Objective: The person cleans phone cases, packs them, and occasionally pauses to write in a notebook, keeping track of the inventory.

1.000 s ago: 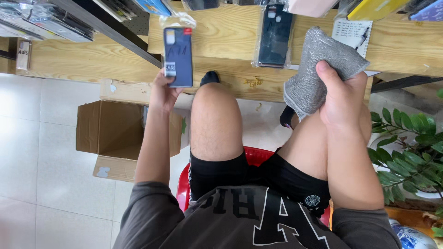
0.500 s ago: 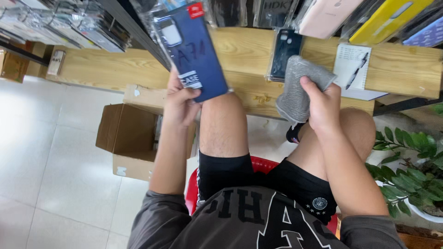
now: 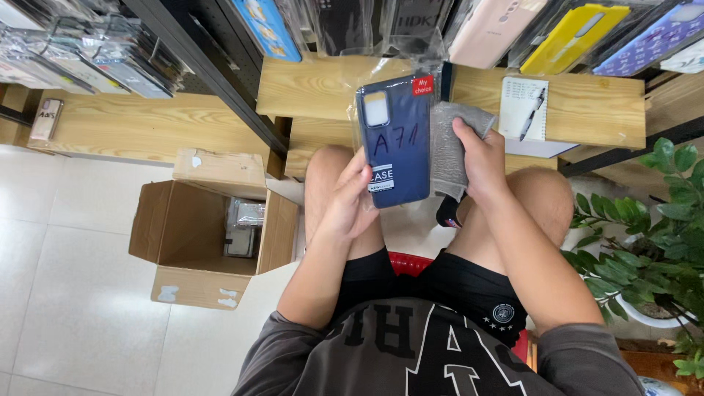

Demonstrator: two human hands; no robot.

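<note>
Head view: the person sits on a red stool (image 3: 411, 262) facing a low wooden shelf (image 3: 587, 103), looking down at their own knees and hands. The left hand (image 3: 350, 202) is closed around the lower edge of a dark blue phone case (image 3: 396, 143) in a clear sleeve, thumb on the front, holding it upright between the knees and the shelf. The right hand (image 3: 480, 158) is clenched on a grey cloth (image 3: 446, 147), which lies just beside the case's right edge, touching or nearly so; I cannot tell which.

Behind the hands, a notepad (image 3: 522, 110) with a pen (image 3: 531, 115) rests on the shelf. More packaged cases hang above, among them a yellow one (image 3: 576, 37). On the tiled floor to the left stands an open cardboard box (image 3: 198, 235) with a few packets inside. A potted plant (image 3: 660, 227) stands at the right.

Risks, as I judge them: the case is gripped only at its bottom end, and the plastic sleeve looks slick, so pressure from the cloth could tip or slide it out of the fingers onto the floor. The sleeve's loose top could also crumple or tear if the cloth drags on it.
</note>
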